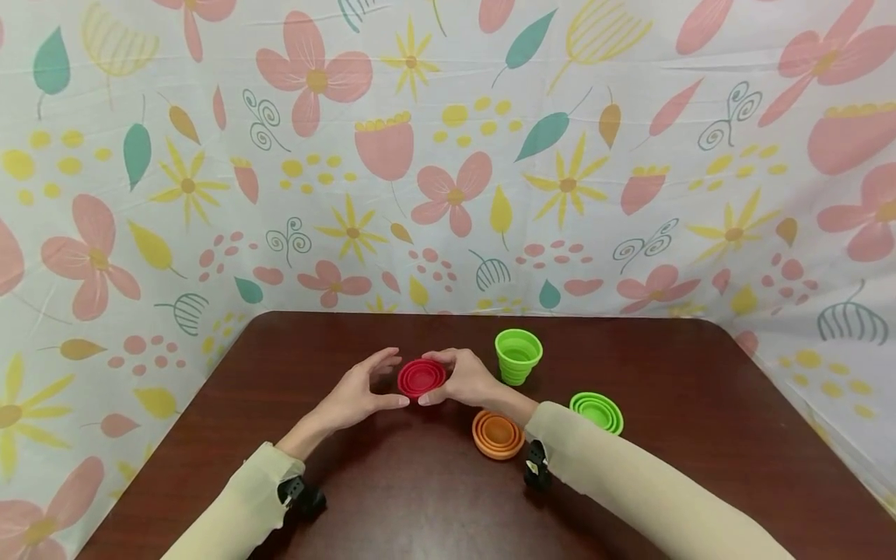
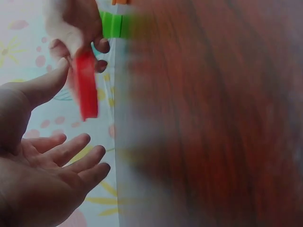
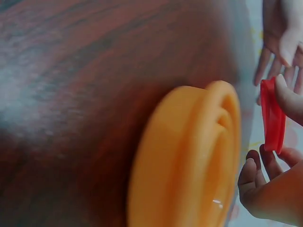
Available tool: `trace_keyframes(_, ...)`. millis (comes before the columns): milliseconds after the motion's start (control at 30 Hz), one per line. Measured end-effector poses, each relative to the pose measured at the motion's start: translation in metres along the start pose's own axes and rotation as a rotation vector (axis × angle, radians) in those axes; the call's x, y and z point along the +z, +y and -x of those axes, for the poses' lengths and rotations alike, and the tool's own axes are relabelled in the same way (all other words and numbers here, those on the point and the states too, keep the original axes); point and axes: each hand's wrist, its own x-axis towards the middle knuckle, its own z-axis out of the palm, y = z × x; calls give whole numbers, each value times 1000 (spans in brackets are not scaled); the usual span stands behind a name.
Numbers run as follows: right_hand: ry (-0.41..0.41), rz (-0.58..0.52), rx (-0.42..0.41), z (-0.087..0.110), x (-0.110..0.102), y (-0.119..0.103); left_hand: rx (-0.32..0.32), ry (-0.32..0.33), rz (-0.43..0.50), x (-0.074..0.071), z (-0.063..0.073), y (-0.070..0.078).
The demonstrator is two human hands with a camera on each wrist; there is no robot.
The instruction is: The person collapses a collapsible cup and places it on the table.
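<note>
A flattened red collapsible cup (image 1: 422, 379) is held in my right hand (image 1: 470, 381), thumb at its near edge and fingers at the far side. Just to its left, my left hand (image 1: 353, 397) has its thumb and fingers spread apart. In the left wrist view a gap shows between the left fingers (image 2: 92, 161) and the red cup (image 2: 87, 90). An orange flattened cup (image 1: 498, 434) lies on the table beneath my right forearm; it looms large in the right wrist view, where the red cup (image 3: 272, 116) sits between right thumb and fingers.
Behind my right hand stands an extended green cup (image 1: 518, 358). A flattened green cup (image 1: 596, 412) lies farther right, partly covered by the right sleeve (image 1: 616, 474). The dark wooden table (image 1: 434, 505) ends at a flower-printed cloth (image 1: 448, 194).
</note>
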Motion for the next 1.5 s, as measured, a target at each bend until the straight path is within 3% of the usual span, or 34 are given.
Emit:
trace_keyframes(267,-51,81,13,4,7,4,5,-20,-29,-2,1,0)
trace_keyframes(833,-107,205,-20,-11,0,7,11,-34,-68,0,-3,-8)
trace_keyframes(1500,-133,240,-51,-14,-3,7,3,-38,-57,2,-2,-6)
